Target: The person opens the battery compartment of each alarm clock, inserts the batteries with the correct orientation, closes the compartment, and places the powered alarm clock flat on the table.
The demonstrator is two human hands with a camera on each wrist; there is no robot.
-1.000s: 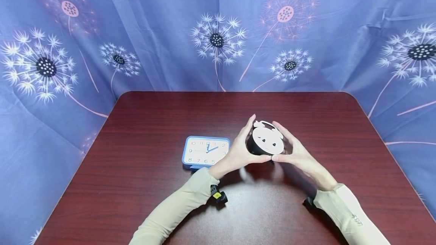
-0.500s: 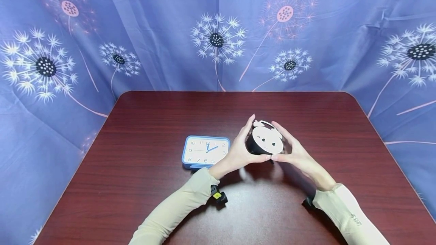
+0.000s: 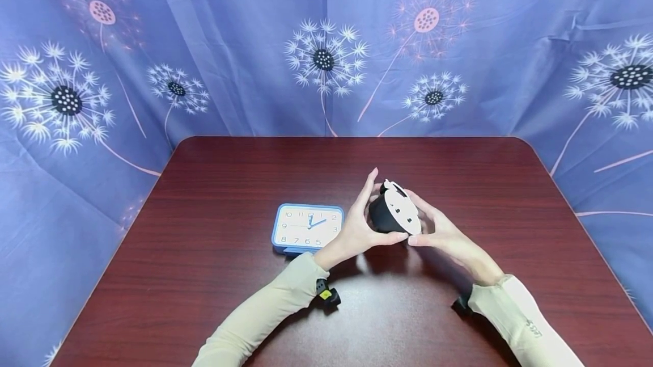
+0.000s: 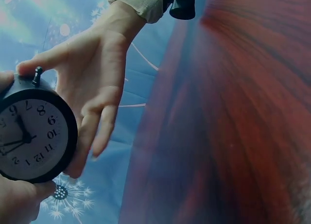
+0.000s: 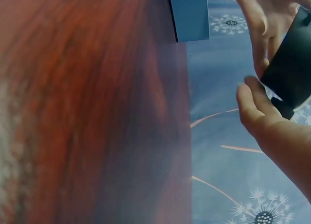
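Note:
Between my two hands is a round black alarm clock (image 3: 386,215), tilted, with a white side bearing several small dark marks towards the upper right in the head view. My left hand (image 3: 361,232) grips its left side, index finger pointing up. At its right, my right hand (image 3: 449,237) grips it, and the thumbs nearly meet at the lower edge. In the left wrist view the alarm clock (image 4: 36,131) shows its numbered dial upside down, a small metal knob on its rim. The right wrist view shows its black casing (image 5: 291,63).
A blue rectangular clock (image 3: 309,225) with a white dial lies just left of my left wrist, partly behind that hand. Both rest over a dark red wooden table (image 3: 229,180). A blue curtain (image 3: 245,72) with dandelion prints hangs around the table's far and side edges.
The alarm clock has turned between my hands: its white side now faces further right and more of the black casing shows. The fingers have shifted slightly; the blue clock stays put.

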